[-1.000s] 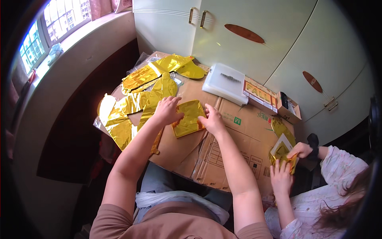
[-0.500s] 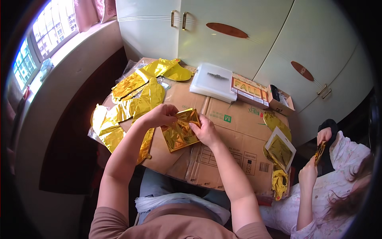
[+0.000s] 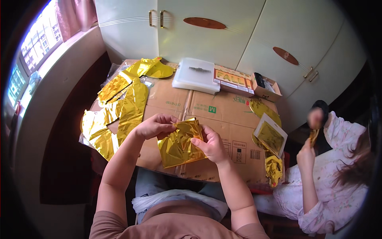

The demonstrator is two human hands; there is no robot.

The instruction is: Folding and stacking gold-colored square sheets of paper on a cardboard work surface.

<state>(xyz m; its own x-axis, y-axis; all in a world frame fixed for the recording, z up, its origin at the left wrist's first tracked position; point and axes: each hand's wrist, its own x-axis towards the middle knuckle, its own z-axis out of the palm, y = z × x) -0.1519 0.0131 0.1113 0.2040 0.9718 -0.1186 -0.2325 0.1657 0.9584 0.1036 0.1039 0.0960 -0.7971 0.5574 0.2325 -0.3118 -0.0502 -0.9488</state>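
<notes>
Between my two hands is a folded gold foil balloon (image 3: pixel 179 145), flat and roughly square, tilted above the cardboard. My left hand (image 3: pixel 158 125) pinches its upper left edge with thumb and fingers. On the right edge, my right hand (image 3: pixel 210 143) grips it, thumb across the front and fingers behind. Unfolded gold foil balloons (image 3: pixel 133 101) lie at the left of the table, wrinkled and overlapping.
Flattened cardboard (image 3: pixel 167 93) covers the table. Along the back stand a white plastic case (image 3: pixel 193 75), an orange printed box (image 3: pixel 234 79) and an open small box (image 3: pixel 267 88). At right lies a packaged gold foil (image 3: pixel 271 137); a co-worker's hands (image 3: pixel 306 155) hold gold foil.
My view has shifted, so the table sits further left. The folded foil has come slightly nearer to me and its top fold has opened out somewhat between my hands.
</notes>
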